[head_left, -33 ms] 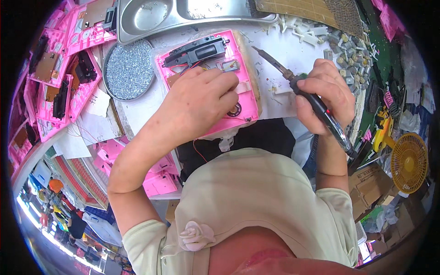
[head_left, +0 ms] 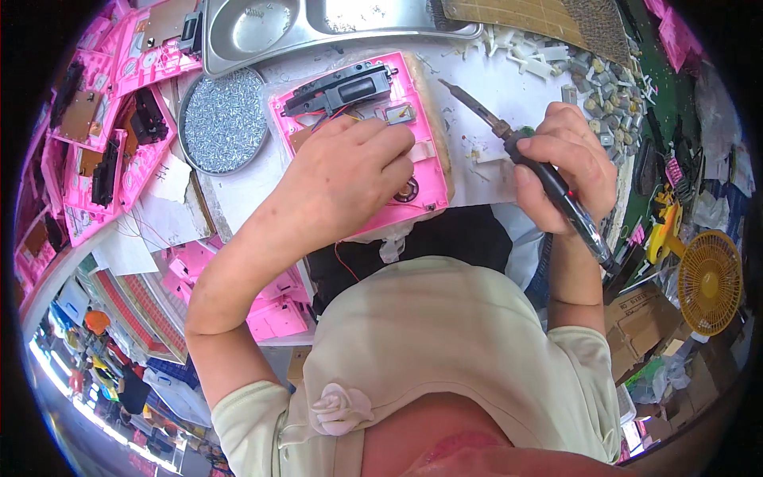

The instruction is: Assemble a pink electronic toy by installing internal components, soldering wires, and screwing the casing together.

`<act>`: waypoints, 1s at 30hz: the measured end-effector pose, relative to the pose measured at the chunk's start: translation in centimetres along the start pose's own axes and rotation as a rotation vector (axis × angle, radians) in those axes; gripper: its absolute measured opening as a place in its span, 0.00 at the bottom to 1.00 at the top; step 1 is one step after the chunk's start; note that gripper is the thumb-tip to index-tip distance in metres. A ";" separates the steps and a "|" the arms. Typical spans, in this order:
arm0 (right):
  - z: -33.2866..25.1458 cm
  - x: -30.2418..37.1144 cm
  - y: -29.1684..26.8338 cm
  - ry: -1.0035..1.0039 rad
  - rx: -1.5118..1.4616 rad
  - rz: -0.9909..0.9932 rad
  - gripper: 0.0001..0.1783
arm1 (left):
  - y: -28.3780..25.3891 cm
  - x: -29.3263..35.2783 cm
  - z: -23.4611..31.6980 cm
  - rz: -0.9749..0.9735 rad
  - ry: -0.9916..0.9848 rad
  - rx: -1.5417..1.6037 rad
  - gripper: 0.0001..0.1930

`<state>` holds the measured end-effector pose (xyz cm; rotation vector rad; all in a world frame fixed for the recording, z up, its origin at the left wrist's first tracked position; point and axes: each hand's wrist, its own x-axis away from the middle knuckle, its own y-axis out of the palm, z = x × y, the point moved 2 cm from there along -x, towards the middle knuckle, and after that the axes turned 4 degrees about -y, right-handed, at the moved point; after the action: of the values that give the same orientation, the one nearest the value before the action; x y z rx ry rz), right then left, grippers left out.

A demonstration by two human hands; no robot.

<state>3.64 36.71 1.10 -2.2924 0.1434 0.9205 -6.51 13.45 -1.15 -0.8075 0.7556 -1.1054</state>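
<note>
My right hand (head_left: 566,171) is wrapped round the black handle of a soldering iron (head_left: 548,181). Its bare tip points up and left, apart from the pink plastic casing (head_left: 433,179). Over that casing, my left hand (head_left: 346,171) is closed, fingers bent down into it; what they pinch is hidden. Inside the casing, a black plastic mechanism (head_left: 342,89) lies along the far side. A small metal motor (head_left: 400,114) sits just beyond my left fingers, with thin wires near it. A round speaker-like part (head_left: 407,191) shows beside the hand.
A round tray of small screws (head_left: 222,119) stands left of the casing. Behind is a metal compartment tray (head_left: 318,36). Pink casings (head_left: 119,151) pile up at left. Loose small motors (head_left: 608,103) and white plastic parts (head_left: 540,60) lie at far right. A yellow fan (head_left: 710,282) stands right.
</note>
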 end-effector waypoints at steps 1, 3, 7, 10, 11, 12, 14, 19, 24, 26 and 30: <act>0.1 0.1 -0.1 0.000 0.002 0.002 0.18 | 0.0 -0.1 0.0 -0.014 -0.013 -0.002 0.11; -0.1 0.1 -0.3 0.005 -0.011 0.006 0.18 | -0.2 0.2 -0.2 0.012 -0.080 0.117 0.11; 0.0 0.6 -0.3 0.011 -0.096 0.017 0.18 | -0.6 0.7 -0.4 0.058 -0.163 0.260 0.10; -0.1 1.0 -0.2 0.088 -0.266 0.014 0.17 | -0.5 0.7 -0.2 0.047 -0.189 0.242 0.09; -0.1 1.1 -0.2 0.153 -0.312 -0.027 0.16 | -0.5 0.7 -0.2 0.039 -0.202 0.242 0.09; -0.2 1.2 -0.3 0.217 -0.359 -0.068 0.16 | -0.5 0.7 -0.2 0.032 -0.214 0.242 0.09; -0.2 1.3 -0.2 0.288 -0.405 -0.144 0.15 | -0.5 0.7 -0.1 0.010 -0.253 0.254 0.09; 0.0 1.4 1.0 0.323 -0.406 -0.219 0.13 | -0.7 0.4 -0.2 -0.013 -0.250 0.261 0.10; 0.2 1.1 1.4 0.361 -0.439 -0.267 0.13 | -0.9 0.2 -0.2 0.000 -0.224 0.293 0.08; 0.1 0.9 1.5 0.361 -0.452 -0.284 0.13 | -1.0 0.2 -0.1 -0.001 -0.213 0.278 0.08; 0.3 0.7 1.6 0.364 -0.468 -0.325 0.12 | -1.1 0.0 -0.1 -0.034 -0.206 0.230 0.10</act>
<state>3.48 35.70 -0.34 -2.7877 -0.3157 0.3892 -7.10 13.21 -0.26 -0.7269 0.4350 -1.0976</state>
